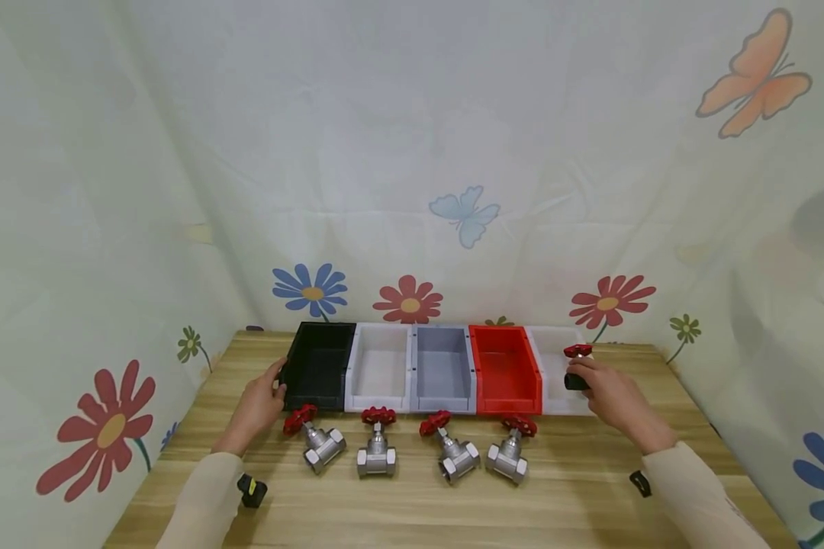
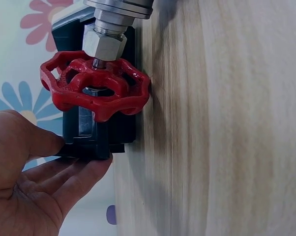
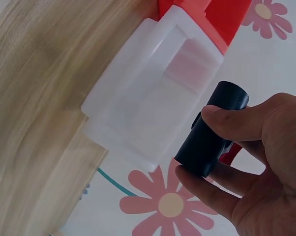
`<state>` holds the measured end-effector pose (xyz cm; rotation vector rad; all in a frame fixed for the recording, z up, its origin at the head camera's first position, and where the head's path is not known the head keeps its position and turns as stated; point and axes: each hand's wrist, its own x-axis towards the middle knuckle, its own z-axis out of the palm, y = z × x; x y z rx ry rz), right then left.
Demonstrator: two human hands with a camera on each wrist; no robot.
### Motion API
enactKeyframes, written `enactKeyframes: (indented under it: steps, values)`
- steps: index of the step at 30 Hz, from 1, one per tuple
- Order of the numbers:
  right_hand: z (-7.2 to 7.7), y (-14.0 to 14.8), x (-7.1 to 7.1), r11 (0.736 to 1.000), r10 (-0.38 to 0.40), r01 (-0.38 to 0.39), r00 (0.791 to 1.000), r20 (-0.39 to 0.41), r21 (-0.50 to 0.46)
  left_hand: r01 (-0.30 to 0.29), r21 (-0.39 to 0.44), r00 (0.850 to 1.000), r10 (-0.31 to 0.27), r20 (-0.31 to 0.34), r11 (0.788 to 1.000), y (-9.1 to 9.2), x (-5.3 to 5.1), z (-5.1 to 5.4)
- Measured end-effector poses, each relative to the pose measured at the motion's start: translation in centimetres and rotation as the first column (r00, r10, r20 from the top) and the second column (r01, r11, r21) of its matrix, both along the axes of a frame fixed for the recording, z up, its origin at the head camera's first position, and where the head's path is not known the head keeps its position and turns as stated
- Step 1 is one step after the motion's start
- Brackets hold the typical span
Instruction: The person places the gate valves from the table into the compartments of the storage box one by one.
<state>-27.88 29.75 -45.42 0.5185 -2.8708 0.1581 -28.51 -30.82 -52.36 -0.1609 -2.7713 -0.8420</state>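
At the left end of a row of bins, my left hand (image 1: 259, 400) pinches the side wall of the black bin (image 1: 318, 404), thumb and fingers on either side in the left wrist view. My right hand (image 1: 607, 390) is over the white bin (image 1: 556, 406) at the right end. It grips a black valve (image 3: 213, 132) by its tubular body. The valve's red handwheel (image 1: 577, 351) faces up in the head view and is mostly hidden in the right wrist view. Nearest my left hand lies a metal valve (image 1: 323, 447) with a red handwheel (image 2: 96, 86).
Between the end bins stand another white bin (image 1: 378, 404), a grey bin (image 1: 442, 402) and a red bin (image 1: 508, 404). More metal valves (image 1: 376, 460) lie in front of them on the wooden table (image 1: 412, 518). A flowered curtain (image 1: 384, 152) encloses the back and sides.
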Motion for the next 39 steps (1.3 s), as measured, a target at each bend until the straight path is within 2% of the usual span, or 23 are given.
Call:
enactKeyframes:
  steps: [7,20,39]
  values:
    - [-0.8,0.2,-1.0,1.000,0.029,-0.028,0.999,-0.020,0.002,-0.001,-0.005,1.000,0.001,0.004,1.000,-0.1,0.2,0.2]
    - [-1.9,0.2,-2.7,0.999,0.048,-0.048,0.999,-0.010,0.003,-0.006,0.000,1.000,0.006,0.012,1.000,-0.1,0.2,0.0]
    - [-3.8,-0.8,-4.6,0.999,0.034,-0.033,0.996,0.087,-0.022,-0.003,0.000,1.000,0.003,0.020,1.000,0.0,0.1,0.1]
